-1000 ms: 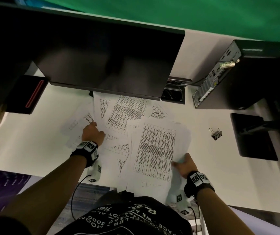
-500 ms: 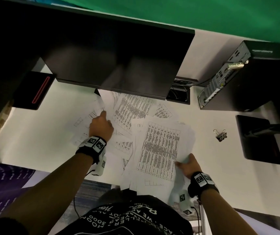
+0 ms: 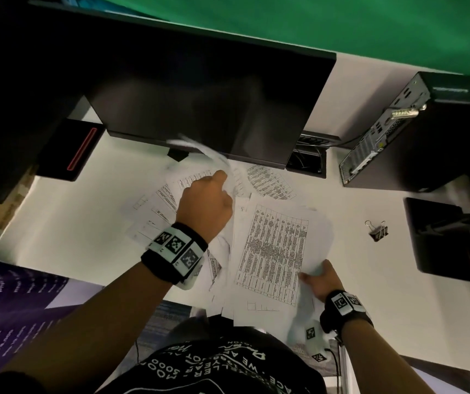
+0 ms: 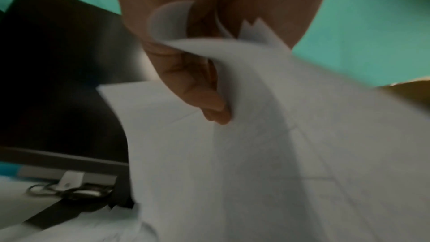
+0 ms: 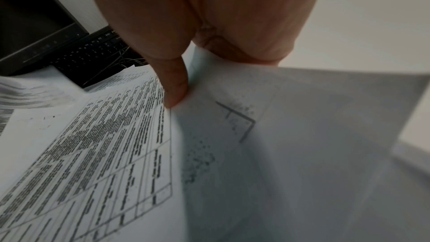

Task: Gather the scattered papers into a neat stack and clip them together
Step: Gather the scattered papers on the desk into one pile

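- Since a second ago our left hand [image 3: 204, 207] has lifted sheets off the desk [image 3: 66, 223].
- Both hands' fingers [image 4: 209, 102] pinch papers [image 3: 273, 251]; we're gathering.
- Next: square edges, then reach the binder clip [image 3: 376, 231], right of our right hand [image 3: 320, 281].

A dark monitor [image 3: 199, 109] stands at the back of the white counter [image 3: 71, 223], its screen black. Left of the monitor sits a black box with a red stripe [image 3: 71, 149]. Right of the monitor, a cable opening [image 3: 307, 160] is set into the counter, and beyond it a black computer tower [image 3: 415, 137] lies with its rear ports facing the monitor. Behind the monitor hangs a green backdrop [image 3: 341, 24].
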